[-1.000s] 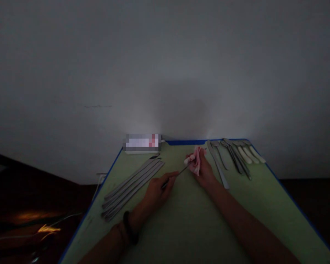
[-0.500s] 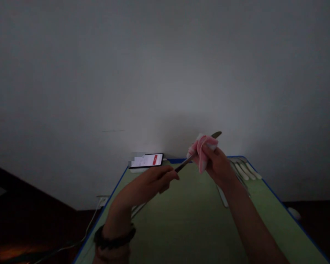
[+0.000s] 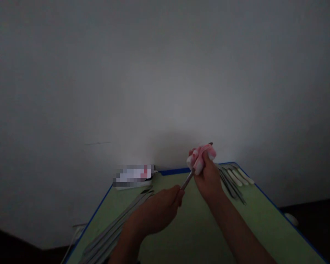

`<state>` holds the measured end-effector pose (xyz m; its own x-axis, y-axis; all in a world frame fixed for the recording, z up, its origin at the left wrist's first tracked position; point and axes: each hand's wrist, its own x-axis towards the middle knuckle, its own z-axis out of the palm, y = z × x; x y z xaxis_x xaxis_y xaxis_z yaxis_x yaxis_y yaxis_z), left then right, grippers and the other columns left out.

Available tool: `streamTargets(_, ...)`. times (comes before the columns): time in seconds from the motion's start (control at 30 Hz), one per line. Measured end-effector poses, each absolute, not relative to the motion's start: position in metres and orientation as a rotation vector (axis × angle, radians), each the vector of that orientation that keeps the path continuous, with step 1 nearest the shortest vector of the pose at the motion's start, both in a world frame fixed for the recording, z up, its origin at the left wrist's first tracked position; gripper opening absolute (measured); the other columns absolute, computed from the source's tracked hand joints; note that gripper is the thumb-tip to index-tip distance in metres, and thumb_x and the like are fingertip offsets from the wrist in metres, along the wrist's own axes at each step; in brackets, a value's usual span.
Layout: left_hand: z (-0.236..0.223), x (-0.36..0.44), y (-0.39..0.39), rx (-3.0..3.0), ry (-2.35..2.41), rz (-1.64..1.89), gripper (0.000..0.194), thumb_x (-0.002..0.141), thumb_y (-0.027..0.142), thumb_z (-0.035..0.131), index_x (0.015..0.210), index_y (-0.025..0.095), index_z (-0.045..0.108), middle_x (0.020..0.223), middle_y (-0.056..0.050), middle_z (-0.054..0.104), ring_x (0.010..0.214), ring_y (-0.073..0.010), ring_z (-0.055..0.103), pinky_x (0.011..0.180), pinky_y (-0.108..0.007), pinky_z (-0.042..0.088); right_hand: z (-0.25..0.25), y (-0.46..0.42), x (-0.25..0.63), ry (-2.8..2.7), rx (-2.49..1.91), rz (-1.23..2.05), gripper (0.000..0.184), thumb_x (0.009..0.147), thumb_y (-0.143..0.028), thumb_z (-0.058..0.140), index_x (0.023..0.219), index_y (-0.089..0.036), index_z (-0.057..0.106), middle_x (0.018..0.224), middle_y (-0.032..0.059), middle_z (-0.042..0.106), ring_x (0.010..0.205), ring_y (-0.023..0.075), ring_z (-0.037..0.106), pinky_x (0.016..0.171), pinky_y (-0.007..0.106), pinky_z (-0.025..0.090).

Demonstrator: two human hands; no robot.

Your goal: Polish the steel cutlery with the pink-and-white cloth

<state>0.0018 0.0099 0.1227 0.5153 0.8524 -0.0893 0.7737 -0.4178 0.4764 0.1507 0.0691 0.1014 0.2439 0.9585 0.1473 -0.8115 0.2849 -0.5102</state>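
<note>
My left hand is closed around the handle of a table knife, which slants up and to the right above the table. A pink and white cloth is bunched in my right hand, wrapped around the knife's blade. Only the dark tip of the blade sticks out beyond the cloth. On the left, partly behind my left forearm, lie several knives side by side. To the right of my right hand rest metal pieces of cutlery and several white-handled ones.
A lit phone lies on a white block at the table's back left corner. The green table has a blue edge and stands against a pale wall. A white socket with a cable is beside the table's left edge.
The knife was lifted with its blade tip showing, and the cloth now covers most of the blade. Both hands rose and then came slightly lower. The camera view has tilted and shifted.
</note>
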Motion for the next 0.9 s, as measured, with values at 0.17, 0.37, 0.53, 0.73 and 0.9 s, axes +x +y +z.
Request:
streamTargets(0.17, 0.105, 0.006, 0.021, 2.395, 1.369, -0.015, 0.031, 0.093, 0.023, 0.026, 0.084, 0.016, 0.054, 0.073, -0.006, 0.064, 0.059, -0.0153, 0.056, 0.053, -0.026, 0.039, 0.057, 0.084, 0.128, -0.443, -0.441, 1.327, 0.028, 0.076, -0.045, 0.065, 0.077, -0.020, 0.052, 0.062, -0.0051, 0.053, 0.049, 0.0062, 0.050, 0.046, 0.018, 0.042)
streamTargets(0.37, 0.053, 0.002, 0.043, 2.466, 1.304, -0.190, 0.012, 0.068, 0.008, 0.057, 0.077, 0.015, 0.061, 0.082, -0.007, 0.068, 0.072, -0.0187, 0.063, 0.063, -0.025, 0.046, 0.005, 0.101, 0.116, -0.389, -0.529, 1.537, 0.040, 0.071, -0.049, 0.068, 0.065, -0.021, 0.039, 0.047, -0.0097, 0.039, 0.036, 0.0046, 0.035, 0.036, 0.017, 0.032)
streamTargets(0.53, 0.012, 0.016, 0.034, 2.433, 1.468, 0.022, 0.033, 0.092, 0.017, 0.028, 0.097, 0.010, 0.061, 0.095, -0.017, 0.067, 0.087, -0.0237, 0.064, 0.078, -0.033, 0.045, -0.015, 0.108, 0.124, -0.419, -0.578, 1.659, 0.043, 0.074, -0.048, 0.064, 0.062, -0.021, 0.033, 0.043, -0.0108, 0.034, 0.031, 0.0025, 0.024, 0.030, 0.015, 0.020)
streamTargets(0.73, -0.003, 0.013, 0.026, 2.305, 1.541, 0.256, 0.042, 0.097, 0.033, 0.022, 0.089, 0.016, 0.059, 0.069, -0.006, 0.068, 0.071, -0.0203, 0.065, 0.069, -0.028, 0.044, -0.018, 0.120, 0.120, -0.525, -0.643, 1.737, 0.043, 0.079, -0.050, 0.056, 0.058, -0.021, 0.031, 0.041, -0.0096, 0.033, 0.029, 0.0030, 0.024, 0.030, 0.016, 0.021)
streamTargets(0.9, -0.009, 0.008, 0.028, 2.213, 1.572, 0.431, 0.034, 0.094, 0.039, 0.030, 0.096, 0.016, 0.055, 0.080, -0.009, 0.067, 0.074, -0.0214, 0.064, 0.066, -0.028, 0.041, -0.025, 0.133, 0.116, -0.668, -0.704, 1.647, 0.041, 0.077, -0.056, 0.055, 0.063, -0.021, 0.040, 0.043, -0.0081, 0.039, 0.031, 0.0053, 0.033, 0.034, 0.019, 0.033)
